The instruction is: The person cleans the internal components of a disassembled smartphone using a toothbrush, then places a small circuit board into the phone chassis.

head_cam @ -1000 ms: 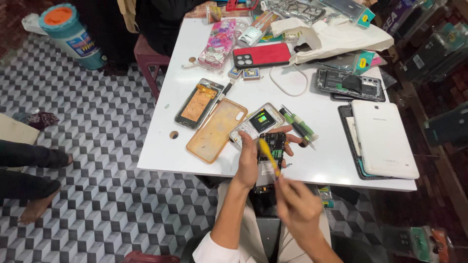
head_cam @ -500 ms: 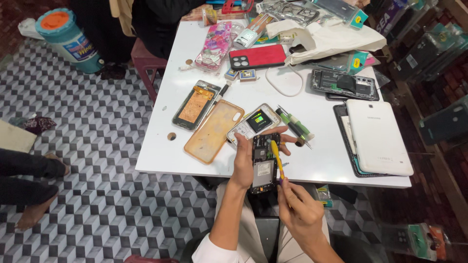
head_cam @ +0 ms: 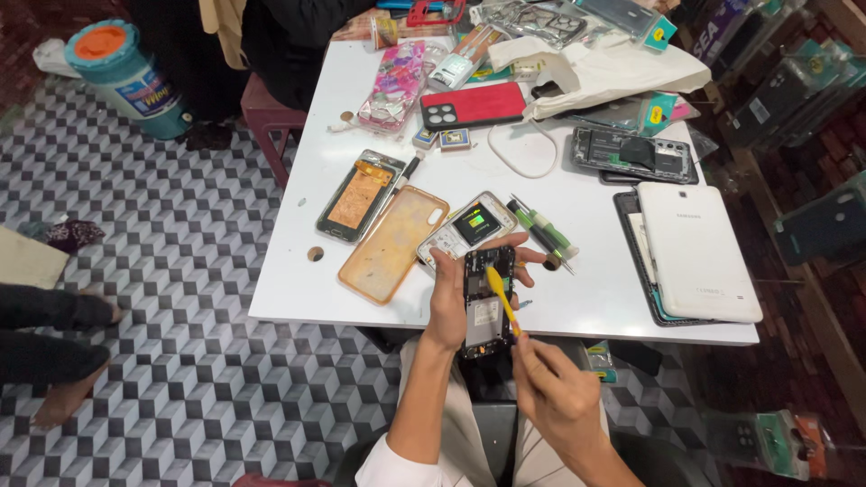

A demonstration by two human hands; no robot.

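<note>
Yellow pry tool (head_cam: pixel 502 298) pinched in right hand (head_cam: pixel 559 397), tip on opened phone (head_cam: pixel 485 302) clasped by left hand (head_cam: pixel 448 302) at near edge of white bench (head_cam: pixel 577 298).

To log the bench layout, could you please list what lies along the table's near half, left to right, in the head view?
Opened phone back → amber phone case → opened phone held in left hand → green-handled tools → white tablet.

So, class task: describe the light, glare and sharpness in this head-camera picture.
Head view: even overhead light, the white table bright with little glare; the opened phone, yellow pry tool and left hand sharp; the right hand slightly soft; the edges bend with wide-lens distortion.
</note>
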